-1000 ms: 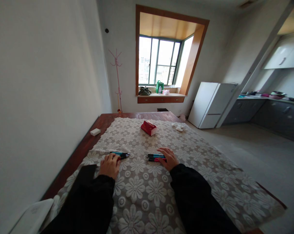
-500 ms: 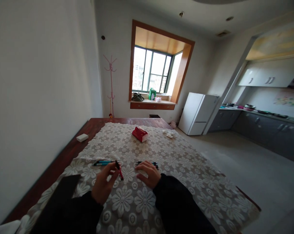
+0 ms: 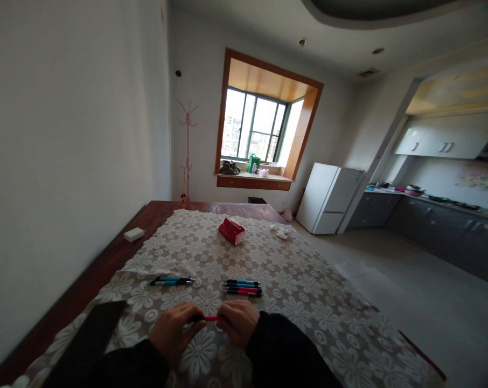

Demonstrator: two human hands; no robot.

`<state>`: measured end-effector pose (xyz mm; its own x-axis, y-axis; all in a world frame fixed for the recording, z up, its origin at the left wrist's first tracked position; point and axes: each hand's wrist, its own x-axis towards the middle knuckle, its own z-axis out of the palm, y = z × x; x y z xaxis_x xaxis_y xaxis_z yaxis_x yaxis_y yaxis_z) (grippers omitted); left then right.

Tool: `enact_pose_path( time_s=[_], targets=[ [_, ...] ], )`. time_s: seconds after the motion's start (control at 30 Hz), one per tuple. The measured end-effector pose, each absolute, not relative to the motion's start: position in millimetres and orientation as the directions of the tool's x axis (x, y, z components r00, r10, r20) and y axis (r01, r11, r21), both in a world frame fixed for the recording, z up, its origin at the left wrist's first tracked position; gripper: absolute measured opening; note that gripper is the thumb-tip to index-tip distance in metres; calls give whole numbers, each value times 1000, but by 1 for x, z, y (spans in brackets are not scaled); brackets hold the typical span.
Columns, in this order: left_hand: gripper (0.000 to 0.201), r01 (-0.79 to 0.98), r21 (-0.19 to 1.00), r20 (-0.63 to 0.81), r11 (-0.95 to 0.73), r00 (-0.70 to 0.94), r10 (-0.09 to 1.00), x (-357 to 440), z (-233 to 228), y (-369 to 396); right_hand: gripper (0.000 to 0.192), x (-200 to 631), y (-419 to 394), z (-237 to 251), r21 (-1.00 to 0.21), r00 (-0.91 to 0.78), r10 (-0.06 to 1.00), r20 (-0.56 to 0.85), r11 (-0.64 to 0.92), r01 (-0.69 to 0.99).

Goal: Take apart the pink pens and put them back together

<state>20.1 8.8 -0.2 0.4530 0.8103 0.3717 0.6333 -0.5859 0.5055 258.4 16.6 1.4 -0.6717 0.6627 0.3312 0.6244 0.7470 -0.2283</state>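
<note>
Left hand: my left hand (image 3: 172,334) has its fingers closed on the dark end of the red pen (image 3: 210,318).
Red pen: level between both hands, near edge of the desk (image 3: 106,258).
Right hand: my right hand (image 3: 238,321) pinches its other end.
Beyond: two pens (image 3: 172,281) left, four pens (image 3: 243,288) right.

single head cam, wide-angle, looks forward and slightly down along the tabletop (image 3: 118,245) toward the far window (image 3: 254,129), hands (image 3: 206,326) close at the bottom edge, kitchen off right, no second view to overlap
</note>
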Motion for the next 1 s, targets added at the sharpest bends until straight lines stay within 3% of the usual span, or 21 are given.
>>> enact_pose_path(
  time_s=[0.13, 0.37, 0.6, 0.87, 1.0],
  targets=[
    [16, 624, 369, 428, -688, 544, 722, 21, -8, 11, 10, 253, 11, 2, -152, -664, 670, 333, 733, 663],
    [7, 623, 337, 424, -706, 569, 704, 21, -20, 13, 17, 250, 6, 4, -79, -643, 719, 266, 681, 728],
    [20, 621, 224, 472, -751, 605, 641, 23, -19, 12, 23, 244, 12, -20, 25, -658, 697, 284, 681, 732],
    [46, 625, 389, 466, -676, 499, 730, 26, -21, 7, 31, 239, 17, -29, 34, -667, 581, 466, 742, 670],
    [27, 598, 442, 560, -668, 397, 727, 27, -17, 5, 18, 247, 18, -14, -28, -650, 605, 460, 742, 670]
  ],
)
